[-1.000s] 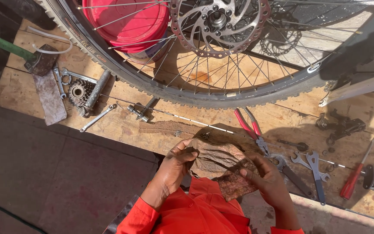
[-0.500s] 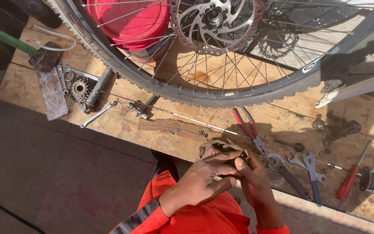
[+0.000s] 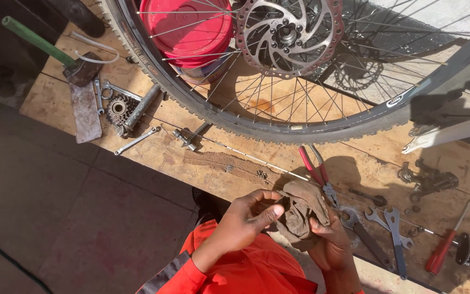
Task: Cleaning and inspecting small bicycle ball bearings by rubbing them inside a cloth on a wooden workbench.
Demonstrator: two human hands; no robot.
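Observation:
A crumpled brown rag [image 3: 301,211] is bunched up over the near edge of the wooden workbench [image 3: 164,155]. My right hand [image 3: 330,244] cups the rag from below and behind. My left hand [image 3: 246,222] pinches its left side with thumb and fingers. Both sleeves are orange. A bicycle wheel [image 3: 278,117] with a knobby tyre and a disc rotor [image 3: 289,34] lies flat on the bench just beyond my hands.
Red-handled pliers [image 3: 315,169], wrenches [image 3: 394,228] and a red screwdriver [image 3: 443,247] lie to the right. A derailleur part [image 3: 428,179] sits further right. At left are a hammer [image 3: 55,51], a cog cluster [image 3: 118,109] and a spanner [image 3: 137,140]. A red bucket [image 3: 187,27] stands under the spokes.
The rag went from spread wide, to squeezed small between both hands, to a loose bunch now. My left hand has shifted left off my right hand. The view has moved slightly.

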